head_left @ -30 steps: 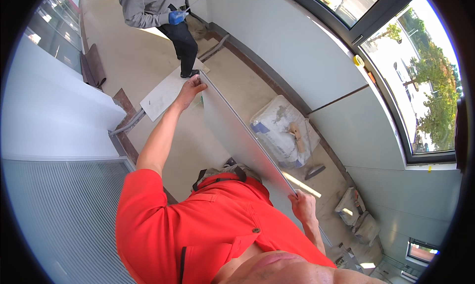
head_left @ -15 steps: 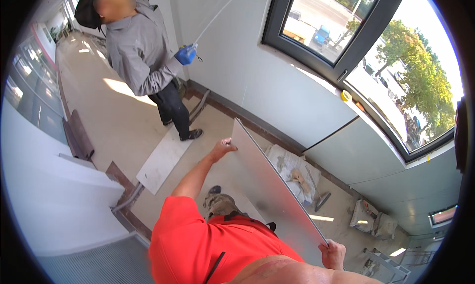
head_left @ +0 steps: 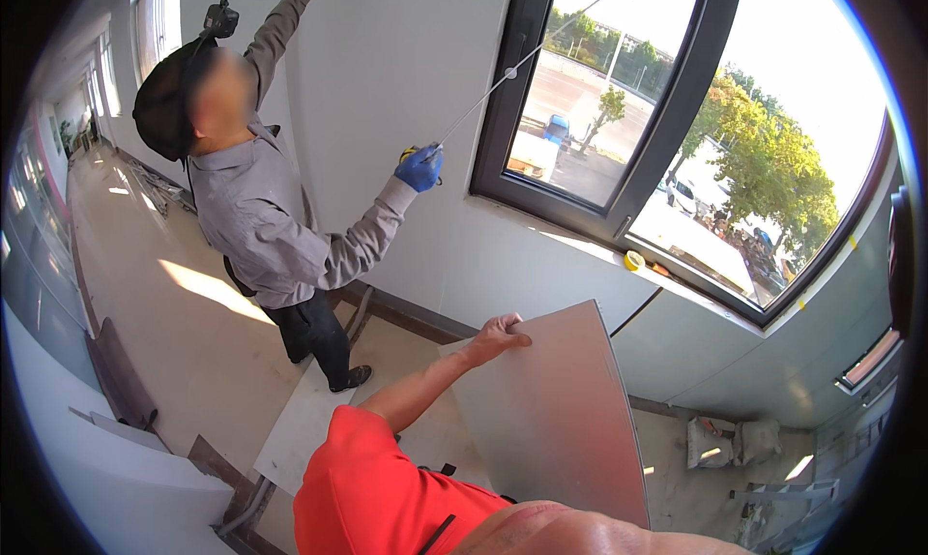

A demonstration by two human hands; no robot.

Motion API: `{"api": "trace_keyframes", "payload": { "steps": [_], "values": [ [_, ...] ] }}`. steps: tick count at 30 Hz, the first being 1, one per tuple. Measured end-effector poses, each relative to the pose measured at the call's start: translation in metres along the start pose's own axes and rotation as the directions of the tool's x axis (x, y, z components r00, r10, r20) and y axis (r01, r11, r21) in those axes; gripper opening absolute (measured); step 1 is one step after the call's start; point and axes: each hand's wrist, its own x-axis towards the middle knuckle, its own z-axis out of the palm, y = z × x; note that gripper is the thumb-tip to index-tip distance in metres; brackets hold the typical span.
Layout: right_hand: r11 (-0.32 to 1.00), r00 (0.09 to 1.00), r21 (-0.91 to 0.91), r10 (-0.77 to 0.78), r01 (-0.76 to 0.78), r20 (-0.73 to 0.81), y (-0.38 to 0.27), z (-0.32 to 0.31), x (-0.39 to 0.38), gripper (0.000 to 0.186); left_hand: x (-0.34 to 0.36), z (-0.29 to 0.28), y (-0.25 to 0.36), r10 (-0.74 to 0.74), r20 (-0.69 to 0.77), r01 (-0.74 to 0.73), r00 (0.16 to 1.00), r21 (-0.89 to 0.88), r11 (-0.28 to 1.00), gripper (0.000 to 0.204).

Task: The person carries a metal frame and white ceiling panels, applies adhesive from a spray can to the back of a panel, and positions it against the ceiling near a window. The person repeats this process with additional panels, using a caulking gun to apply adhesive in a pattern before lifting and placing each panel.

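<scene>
My left hand [head_left: 498, 338] grips a large thin silvery-grey panel [head_left: 556, 410] near its upper left edge, thumb on the near face, arm extended from my red sleeve. The panel stands steeply tilted in front of my body, below the window. My right hand is not visible, hidden beyond my chin and the lower edge. A co-worker [head_left: 256, 217] in a grey shirt and black cap stands to my left, one arm raised, the other blue-gloved hand [head_left: 420, 168] holding a long thin rod [head_left: 474, 108] that angles up across the window.
A dark-framed window [head_left: 488, 130] has yellow tape rolls [head_left: 634, 261] on its sill. A pale board [head_left: 285, 439] lies on the floor beside grey conduit [head_left: 242, 511]. Bags [head_left: 759, 441] and a ladder [head_left: 783, 492] are at lower right. A corridor [head_left: 145, 265] runs off left.
My view has tilted upward. The panel and my left hand have risen, the panel turning its broad face toward me. My right hand has left view. The co-worker's far arm is now stretched upward.
</scene>
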Motion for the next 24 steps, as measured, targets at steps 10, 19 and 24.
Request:
{"api": "trace_keyframes", "payload": {
  "steps": [10,19,24],
  "values": [
    [0.955,0.978,0.261,0.174,-0.139,-0.114,0.082,0.092,-0.071,0.025,-0.036,0.134,0.077,0.185,0.096,-0.206,0.978,0.304,0.93,0.041],
    [0.961,0.978,0.203,0.201,-0.187,-0.053,0.182,0.12,-0.098,0.032,-0.108,0.227,0.13,0.418,0.228,-0.465,0.879,0.599,0.652,0.042],
    [0.809,0.592,0.558,0.362,0.186,-0.72,0.208,-0.047,-0.11,0.045,-0.132,0.264,0.137,0.535,0.302,-0.6,0.789,0.566,0.566,0.044]
  ]
}}
